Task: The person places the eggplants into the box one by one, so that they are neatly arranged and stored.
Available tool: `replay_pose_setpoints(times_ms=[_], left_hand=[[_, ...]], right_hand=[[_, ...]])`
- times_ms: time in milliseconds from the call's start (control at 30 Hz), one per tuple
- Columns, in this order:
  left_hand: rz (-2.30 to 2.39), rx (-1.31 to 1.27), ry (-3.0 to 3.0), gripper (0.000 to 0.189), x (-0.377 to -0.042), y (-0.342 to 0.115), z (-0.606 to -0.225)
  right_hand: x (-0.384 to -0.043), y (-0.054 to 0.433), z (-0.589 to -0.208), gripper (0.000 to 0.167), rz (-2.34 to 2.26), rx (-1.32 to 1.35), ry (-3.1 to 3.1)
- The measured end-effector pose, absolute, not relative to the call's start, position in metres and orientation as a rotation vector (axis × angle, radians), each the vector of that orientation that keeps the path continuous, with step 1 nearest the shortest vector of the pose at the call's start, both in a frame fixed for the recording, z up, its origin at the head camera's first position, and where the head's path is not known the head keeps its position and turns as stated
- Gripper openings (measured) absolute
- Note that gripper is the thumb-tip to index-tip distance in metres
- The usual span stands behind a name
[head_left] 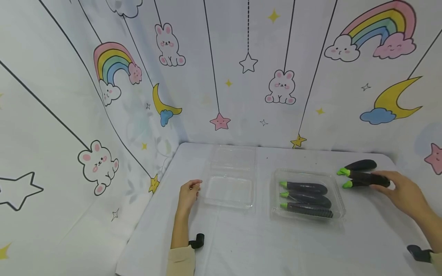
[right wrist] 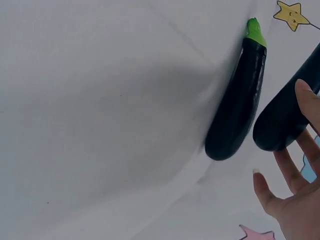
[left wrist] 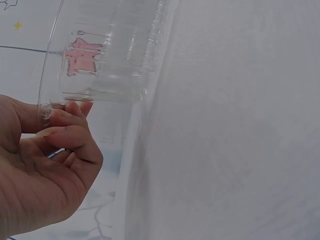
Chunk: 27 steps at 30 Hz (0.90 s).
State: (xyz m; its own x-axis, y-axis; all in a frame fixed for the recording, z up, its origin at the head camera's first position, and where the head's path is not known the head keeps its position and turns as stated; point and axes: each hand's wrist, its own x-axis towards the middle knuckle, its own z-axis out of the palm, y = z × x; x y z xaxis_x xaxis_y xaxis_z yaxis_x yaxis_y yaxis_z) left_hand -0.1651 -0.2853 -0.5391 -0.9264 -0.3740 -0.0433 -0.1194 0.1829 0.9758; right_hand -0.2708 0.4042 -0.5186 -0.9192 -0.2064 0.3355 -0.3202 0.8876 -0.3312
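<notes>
The left hand is at the left edge of an open clear box, its grip pinching the rim between thumb and fingers. The box lies on the white surface, with its clear lid folded out on the far side.

Right of the box, a clear tray holds three eggplants side by side, their green stems pointing left. Three more eggplants lie close together beyond the tray, at the far right. There the right hand has its grip curled around the blunt right end of one eggplant, with another eggplant just beside it.

Behind the surface hangs a white curtain printed with rabbits, rainbows, moons and stars.
</notes>
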Motion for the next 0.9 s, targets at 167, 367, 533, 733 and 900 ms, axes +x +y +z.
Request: replay_pose_setpoints(times_ms=[167, 367, 533, 733, 900], left_hand=[[-1.818, 0.475, -2.252, 0.026, -0.164, -0.286, -0.539], [-1.843, 0.474, -2.254, 0.027, -0.161, -0.287, -0.539], [-1.858, 0.464, -2.246, 0.027, -0.161, -0.288, -0.540], [-1.864, 0.458, -2.248, 0.027, -0.161, -0.288, -0.540], [-1.855, 0.466, -2.248, 0.027, -0.161, -0.287, -0.539]], right_hand=[[-0.270, 0.390, -0.508, 0.050, 0.621, 0.413, -2.754], [-0.270, 0.370, -0.494, 0.048, 0.669, 0.460, -2.725], [-0.270, 0.356, -0.482, 0.048, 0.705, 0.497, -2.716], [-0.266, 0.340, -0.471, 0.049, 0.753, 0.558, -2.679], [-0.262, 0.325, -0.462, 0.049, 0.765, 0.580, -2.665]])
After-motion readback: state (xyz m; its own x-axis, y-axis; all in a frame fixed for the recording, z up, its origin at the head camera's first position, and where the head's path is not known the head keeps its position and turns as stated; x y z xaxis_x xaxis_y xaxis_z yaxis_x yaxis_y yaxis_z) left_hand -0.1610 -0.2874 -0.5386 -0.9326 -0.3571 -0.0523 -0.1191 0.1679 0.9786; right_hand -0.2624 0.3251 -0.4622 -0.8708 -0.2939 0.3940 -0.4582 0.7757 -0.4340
